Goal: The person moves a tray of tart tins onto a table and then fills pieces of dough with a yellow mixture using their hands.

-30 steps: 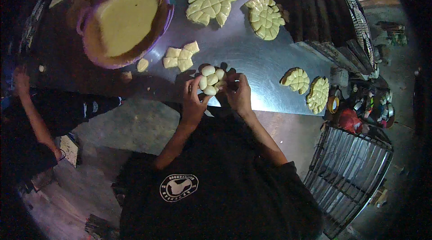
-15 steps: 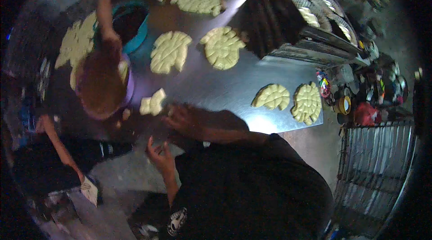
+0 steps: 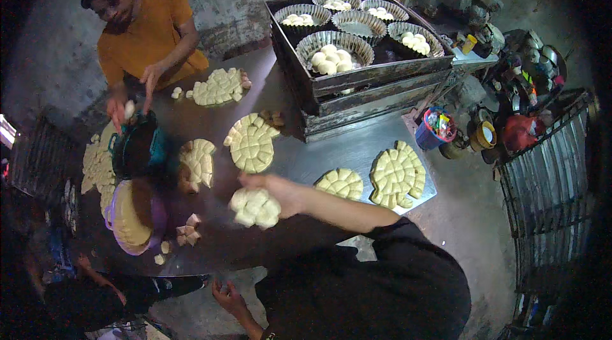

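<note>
A cluster of pale dough balls (image 3: 255, 208) rests in my right hand (image 3: 284, 193), held over the metal table with the palm underneath mostly hidden. Lower down, beside the table's near edge, my left hand (image 3: 231, 298) has its fingers loosely bent and apart, with nothing in them. Small cut dough pieces (image 3: 188, 230) lie on the table left of the cluster. Near them stands a purple tub (image 3: 160, 216) with a pale yellow mass inside. Beyond my right hand are flattened dough rounds, cut into segments, such as the larger one (image 3: 250, 144).
Fluted tins with dough balls fill a dark tray (image 3: 376, 75) stacked at the far right. Two cut rounds lie near the right edge, one being the bigger round (image 3: 398, 175). Across the table, a co-worker in an orange shirt (image 3: 143, 34) reaches over a teal pot (image 3: 156, 145).
The view has swung, showing more of the tray. My right hand has lifted from the table area and now carries the dough-ball cluster. My left hand sits lower, away from it.
</note>
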Available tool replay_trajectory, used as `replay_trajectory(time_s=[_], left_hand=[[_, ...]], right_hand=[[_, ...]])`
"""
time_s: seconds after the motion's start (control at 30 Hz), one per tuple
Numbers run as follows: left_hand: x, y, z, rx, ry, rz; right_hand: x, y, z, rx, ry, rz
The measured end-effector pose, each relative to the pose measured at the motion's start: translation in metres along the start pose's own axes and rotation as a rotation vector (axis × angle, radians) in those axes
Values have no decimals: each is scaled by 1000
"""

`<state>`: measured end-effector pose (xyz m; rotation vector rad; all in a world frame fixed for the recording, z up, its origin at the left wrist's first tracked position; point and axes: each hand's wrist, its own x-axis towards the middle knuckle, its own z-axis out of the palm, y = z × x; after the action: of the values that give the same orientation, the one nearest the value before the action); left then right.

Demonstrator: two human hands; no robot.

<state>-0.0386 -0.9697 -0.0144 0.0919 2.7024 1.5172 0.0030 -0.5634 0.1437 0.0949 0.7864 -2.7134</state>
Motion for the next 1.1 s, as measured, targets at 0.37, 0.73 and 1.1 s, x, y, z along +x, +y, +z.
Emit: replay_trajectory(time_s=[0.37, 0.73, 1.1], left_hand=[[-42, 11, -21, 73, 61, -70], [-184, -64, -83, 48, 295, -291], [-277, -112, -198, -48, 610, -360]], right_hand=[[-233, -376, -18, -619, 1087, -689], [-183, -238, -14, -943, 1009, -506], [25, 109, 153, -1153, 150, 192]])
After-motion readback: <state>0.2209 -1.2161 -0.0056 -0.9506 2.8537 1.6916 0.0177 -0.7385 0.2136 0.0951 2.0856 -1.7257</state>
